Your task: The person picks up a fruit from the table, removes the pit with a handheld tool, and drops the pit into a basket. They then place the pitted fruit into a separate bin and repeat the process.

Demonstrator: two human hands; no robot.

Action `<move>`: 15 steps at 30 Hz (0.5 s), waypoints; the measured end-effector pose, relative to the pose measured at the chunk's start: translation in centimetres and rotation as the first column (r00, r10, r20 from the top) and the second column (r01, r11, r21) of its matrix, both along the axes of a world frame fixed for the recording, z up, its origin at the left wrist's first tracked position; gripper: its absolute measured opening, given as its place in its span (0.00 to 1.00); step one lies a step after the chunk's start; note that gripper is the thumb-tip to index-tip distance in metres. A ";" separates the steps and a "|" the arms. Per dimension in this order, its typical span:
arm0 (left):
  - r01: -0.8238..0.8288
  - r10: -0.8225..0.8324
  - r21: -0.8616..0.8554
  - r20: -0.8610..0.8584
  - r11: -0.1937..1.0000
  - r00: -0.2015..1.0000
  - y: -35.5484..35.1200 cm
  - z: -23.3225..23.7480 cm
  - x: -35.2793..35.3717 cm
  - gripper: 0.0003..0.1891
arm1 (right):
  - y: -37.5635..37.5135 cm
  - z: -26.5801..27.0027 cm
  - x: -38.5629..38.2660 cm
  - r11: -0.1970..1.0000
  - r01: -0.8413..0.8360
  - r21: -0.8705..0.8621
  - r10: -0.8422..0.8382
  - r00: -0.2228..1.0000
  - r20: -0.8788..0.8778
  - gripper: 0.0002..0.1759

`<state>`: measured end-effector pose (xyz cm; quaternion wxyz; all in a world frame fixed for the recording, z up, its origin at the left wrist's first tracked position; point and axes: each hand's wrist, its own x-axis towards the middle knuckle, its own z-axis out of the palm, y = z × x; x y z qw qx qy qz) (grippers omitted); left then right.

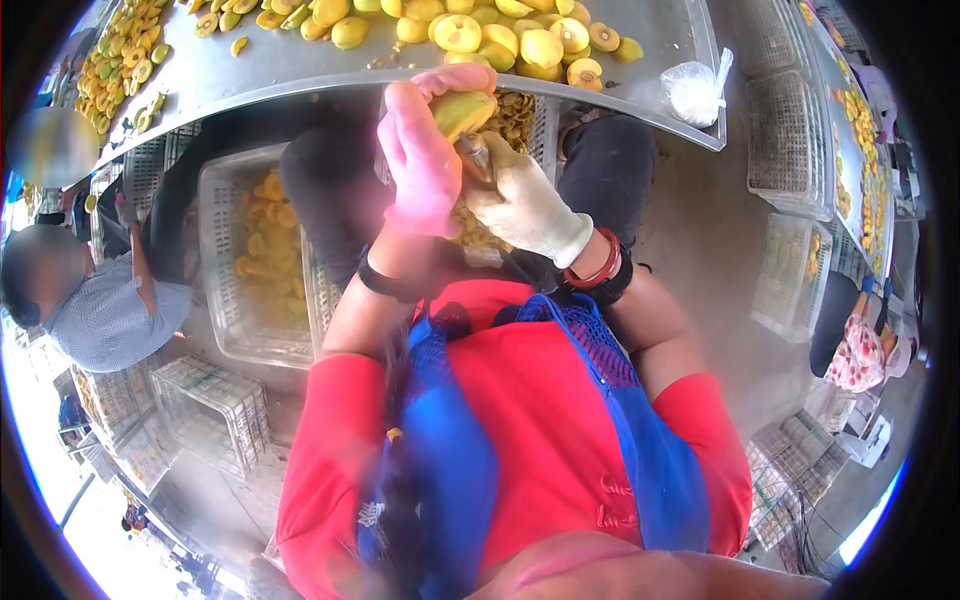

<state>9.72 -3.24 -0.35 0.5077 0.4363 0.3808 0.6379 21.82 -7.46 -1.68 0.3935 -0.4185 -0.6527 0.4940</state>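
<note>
My left hand (418, 165), in a pink glove, is closed around a yellow-green peach (462, 112) just below the table's near edge. Its fingers wrap the far side of the fruit. My right hand (530, 205), in a whitish glove, grips a short hand tool (477, 160) with a metal part. The tool is against or very close to the lower side of the peach; its tip cannot be made out. Beneath both hands, between my knees, yellowish scraps (515, 125) lie in a container that my hands partly hide.
A metal table (290, 65) ahead carries many whole and halved yellow peaches (540, 47); a knotted plastic bag (692, 92) lies at its right corner. A crate of yellow pieces (222, 290) stands left of my leg. Co-workers (110, 305) sit on both sides, among stacked crates (790, 140).
</note>
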 end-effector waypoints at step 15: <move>0.329 -0.334 -0.058 -0.122 0.943 0.935 0.4 -1.2 -2.3 0.42 | 1.0 -1.7 2.2 0.649 -0.357 -0.672 0.149 0.926 -0.348 0.10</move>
